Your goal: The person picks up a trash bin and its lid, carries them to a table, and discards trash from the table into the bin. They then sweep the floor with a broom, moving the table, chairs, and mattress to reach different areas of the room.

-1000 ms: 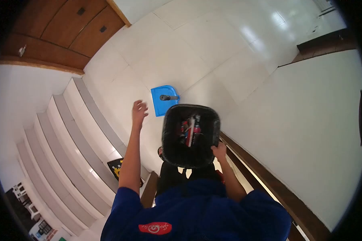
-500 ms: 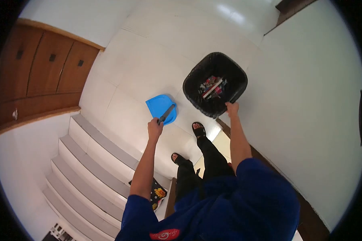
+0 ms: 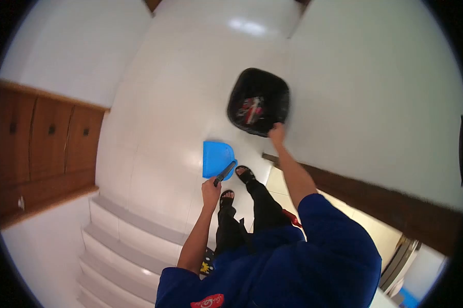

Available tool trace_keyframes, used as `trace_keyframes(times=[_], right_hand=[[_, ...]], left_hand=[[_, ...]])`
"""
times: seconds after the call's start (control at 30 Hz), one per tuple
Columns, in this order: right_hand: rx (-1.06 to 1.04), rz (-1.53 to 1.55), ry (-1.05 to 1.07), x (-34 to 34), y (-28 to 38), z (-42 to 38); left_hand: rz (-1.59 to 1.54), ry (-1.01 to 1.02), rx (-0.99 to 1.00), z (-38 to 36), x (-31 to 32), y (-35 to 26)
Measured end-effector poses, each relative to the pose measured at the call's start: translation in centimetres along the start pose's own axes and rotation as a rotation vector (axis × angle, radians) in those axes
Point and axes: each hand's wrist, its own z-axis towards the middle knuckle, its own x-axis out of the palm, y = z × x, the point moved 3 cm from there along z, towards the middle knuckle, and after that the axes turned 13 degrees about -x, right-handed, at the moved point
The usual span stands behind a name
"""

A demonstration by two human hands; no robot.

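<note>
My left hand (image 3: 211, 192) is closed around the dark handle of a blue dustpan (image 3: 216, 157), which is held over the pale floor with its flat edge facing left. Up and to the right, my right hand (image 3: 276, 133) grips the near rim of a black trash bin (image 3: 284, 100). The bin is lined with a black bag, and a small heap of red and white litter (image 3: 251, 110) lies at its bottom. No litter can be made out on the dustpan. The fingertips of my right hand are partly hidden at the rim.
Grey-edged steps (image 3: 134, 246) are at lower left, below a wooden drawer cabinet (image 3: 51, 138). A white wall (image 3: 375, 92) stands close on the right, with a dark wooden strip (image 3: 365, 192) along its base. My sandalled feet (image 3: 244, 173) are near the dustpan.
The view has turned and shifted. Within it, the bin has moved left, while the dustpan sits lower and has rotated. Both hands keep their holds, and my feet have stepped to different places.
</note>
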Motion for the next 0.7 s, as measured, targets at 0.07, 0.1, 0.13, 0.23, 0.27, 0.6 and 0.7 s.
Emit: trace_keyframes(times=[0.07,0.1,0.13,0.23,0.27,0.6,0.7], right_hand=[[-0.439,-0.078,0.073,1.3,3.7,-7.6],[-0.344,-0.017,0.319,3.9,3.3,-11.9],[-0.426,0.133,0.382,2.8,6.7,-17.6],[-0.453,0.029,0.721,-2.9,11.8,-30.4],[-0.236,0.124,0.699,-6.5,12.2,-33.9],[0.966,0.077,-0.745,-29.3,-2.4,-73.8],[1.095,0.013,-0.782,-30.5,-1.5,-86.7]], left_hand=[[-0.001,0.029,0.109,0.1,-0.2,0.8],[-0.028,0.006,0.242,0.1,-0.8,1.8],[-0.093,0.075,0.22,-0.4,-2.6,2.0],[-0.064,0.077,0.358,-0.4,-4.5,1.7],[-0.048,0.047,0.413,0.7,-3.5,2.9],[-0.28,0.735,-0.031,4.9,4.7,2.0],[-0.297,0.733,-0.12,0.6,5.7,2.2]])
